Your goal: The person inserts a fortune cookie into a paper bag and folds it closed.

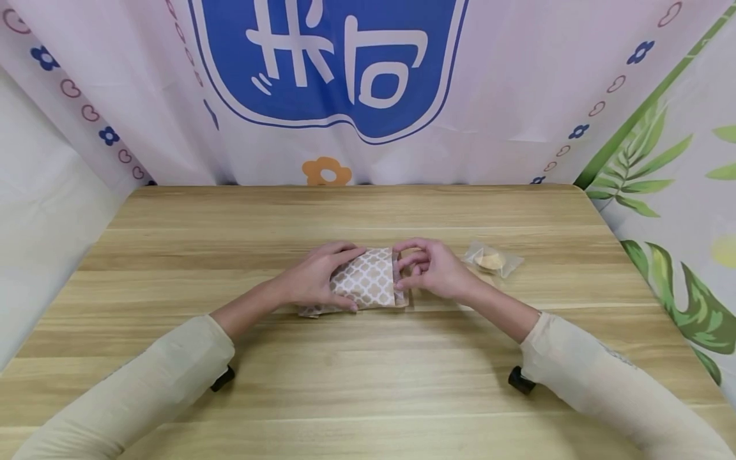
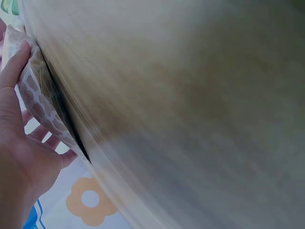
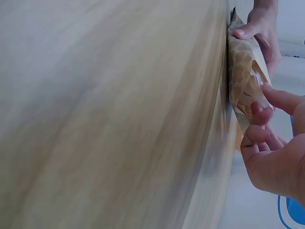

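Note:
A tan paper bag (image 1: 370, 278) with a white lattice pattern lies on the table, its mouth facing right. My left hand (image 1: 310, 276) grips its left part, thumb along the near edge and fingers over the far edge. The right hand (image 1: 434, 268) is at the mouth, with thumb and fingertips apart and its fingers bent. In the right wrist view, the bag's mouth (image 3: 245, 93) gapes, and clear plastic shows inside by the right thumb tip. How deep the right fingers reach is hard to tell. Only the bag's side (image 2: 40, 98) appears in the left wrist view.
A round, pale-yellow item in a clear packet (image 1: 491, 260) lies just beyond the right wrist. The wooden table (image 1: 368, 383) ends at a printed curtain (image 1: 489, 96) behind. Black straps or mounts show below both sleeves.

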`<act>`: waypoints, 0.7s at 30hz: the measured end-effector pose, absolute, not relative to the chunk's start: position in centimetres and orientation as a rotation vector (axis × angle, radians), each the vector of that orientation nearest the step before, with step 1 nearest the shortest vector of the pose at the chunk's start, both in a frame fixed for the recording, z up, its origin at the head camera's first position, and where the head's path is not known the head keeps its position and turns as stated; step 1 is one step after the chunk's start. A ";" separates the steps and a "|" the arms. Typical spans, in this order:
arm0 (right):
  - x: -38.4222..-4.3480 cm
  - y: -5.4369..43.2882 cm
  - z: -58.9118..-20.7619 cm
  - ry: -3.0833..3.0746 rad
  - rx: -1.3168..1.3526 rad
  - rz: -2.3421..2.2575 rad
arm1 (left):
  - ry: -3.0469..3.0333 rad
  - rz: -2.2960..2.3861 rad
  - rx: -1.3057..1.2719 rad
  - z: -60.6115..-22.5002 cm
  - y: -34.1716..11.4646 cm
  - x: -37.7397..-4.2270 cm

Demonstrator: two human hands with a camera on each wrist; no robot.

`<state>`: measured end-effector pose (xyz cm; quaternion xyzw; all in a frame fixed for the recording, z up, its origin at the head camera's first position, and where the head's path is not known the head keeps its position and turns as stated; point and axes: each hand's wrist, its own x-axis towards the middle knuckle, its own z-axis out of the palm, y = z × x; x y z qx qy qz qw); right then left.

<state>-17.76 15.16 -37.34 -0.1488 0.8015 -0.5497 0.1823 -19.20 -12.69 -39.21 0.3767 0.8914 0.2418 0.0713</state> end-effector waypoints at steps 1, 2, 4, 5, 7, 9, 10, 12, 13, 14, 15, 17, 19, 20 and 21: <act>-17.7 15.3 -37.4 2.266 -0.429 -1.541 | 2.681 0.725 1.133 -39.2 -12.7 -19.2; -17.6 15.4 -37.4 2.269 -0.441 -1.528 | 2.683 0.723 1.135 -39.2 -12.7 -19.2; -17.6 15.6 -37.5 2.270 -0.467 -1.504 | 2.685 0.721 1.139 -39.2 -12.7 -19.2; -17.5 15.8 -37.5 2.265 -0.481 -1.495 | 2.685 0.721 1.142 -39.2 -12.6 -19.2; -17.5 16.1 -37.5 2.245 -0.503 -1.491 | 2.686 0.719 1.147 -39.2 -12.6 -19.2; -17.5 16.3 -37.5 2.217 -0.514 -1.497 | 2.688 0.716 1.147 -39.2 -12.6 -19.2; -17.5 16.4 -37.5 2.202 -0.518 -1.503 | 2.688 0.714 1.147 -39.2 -12.6 -19.2; -17.5 16.4 -37.6 2.188 -0.518 -1.506 | 2.691 0.707 1.147 -39.2 -12.6 -19.2; -17.5 16.4 -37.6 2.186 -0.512 -1.508 | 2.692 0.704 1.148 -39.2 -12.6 -19.2; -17.5 16.4 -37.7 2.185 -0.508 -1.513 | 2.693 0.703 1.150 -39.2 -12.6 -19.2; -17.5 16.4 -37.7 2.188 -0.503 -1.516 | 2.694 0.702 1.152 -39.2 -12.6 -19.2; -17.5 16.3 -37.9 2.191 -0.483 -1.528 | 2.694 0.703 1.155 -39.2 -12.6 -19.2; -17.5 16.1 -38.0 2.190 -0.469 -1.544 | 2.691 0.707 1.155 -39.3 -12.6 -19.2; -17.5 16.0 -38.1 2.192 -0.464 -1.549 | 2.690 0.708 1.153 -39.3 -12.6 -19.2; -17.5 15.9 -38.1 2.195 -0.456 -1.550 | 2.689 0.710 1.152 -39.3 -12.6 -19.2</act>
